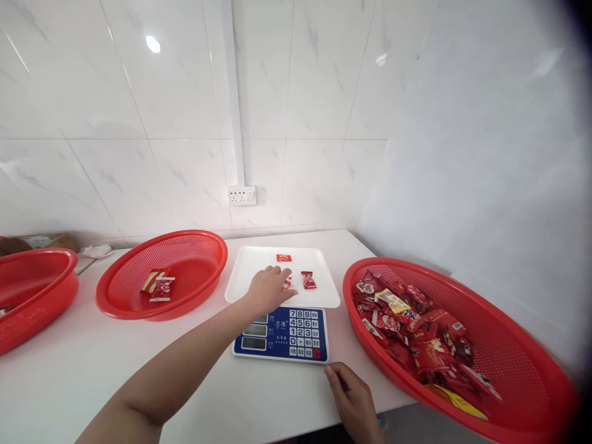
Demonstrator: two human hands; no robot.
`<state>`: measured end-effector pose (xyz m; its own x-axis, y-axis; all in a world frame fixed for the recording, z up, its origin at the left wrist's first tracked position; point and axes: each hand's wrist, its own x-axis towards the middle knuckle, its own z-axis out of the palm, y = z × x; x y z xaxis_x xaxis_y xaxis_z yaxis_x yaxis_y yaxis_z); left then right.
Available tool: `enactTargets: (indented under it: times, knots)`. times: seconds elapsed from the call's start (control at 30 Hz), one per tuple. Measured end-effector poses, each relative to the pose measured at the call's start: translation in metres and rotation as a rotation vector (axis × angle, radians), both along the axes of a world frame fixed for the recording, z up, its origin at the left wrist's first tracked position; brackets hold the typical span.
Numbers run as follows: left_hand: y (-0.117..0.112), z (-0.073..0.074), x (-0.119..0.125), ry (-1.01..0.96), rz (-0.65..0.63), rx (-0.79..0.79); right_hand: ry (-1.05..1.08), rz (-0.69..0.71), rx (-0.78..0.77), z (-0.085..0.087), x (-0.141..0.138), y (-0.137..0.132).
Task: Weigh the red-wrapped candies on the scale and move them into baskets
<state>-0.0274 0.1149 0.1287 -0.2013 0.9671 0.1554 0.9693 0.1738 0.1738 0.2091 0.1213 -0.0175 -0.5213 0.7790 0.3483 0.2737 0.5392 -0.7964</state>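
Note:
My left hand (269,287) reaches over the white tray (250,280) of a scale, its fingers closing on a small red and white candy (287,284). Two more red candies lie on the tray, one at the back (283,257) and one to the right (308,280). The scale's blue keypad panel (283,333) faces me below the tray. My right hand (354,402) rests curled on the table edge just right of the panel, nothing visible in it.
A red mesh basket (518,370) full of red wrapped candies sits at the right. Another red basket (194,253) at the left of the scale holds two candies (158,285). A third red basket (37,277) is at far left. A wall socket (242,195) is behind.

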Motion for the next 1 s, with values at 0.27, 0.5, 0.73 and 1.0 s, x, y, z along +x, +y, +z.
enactTargets:
  times: [0.27,0.5,0.73,1.0]
  knots:
    - [0.006,-0.003,-0.003,-0.053,0.042,-0.108,0.029,0.009,0.005,0.001,-0.002,0.002]
    - [-0.031,0.023,-0.055,0.085,0.328,-0.007,0.047,0.024,0.011,0.001,-0.002,0.002]
    - [-0.044,0.030,-0.075,0.130,0.314,-0.015,0.039,0.026,-0.001,0.000,-0.002,0.002]
    - [0.031,-0.014,-0.008,-0.017,-0.083,-0.114,0.047,-0.019,-0.080,-0.004,-0.001,0.002]
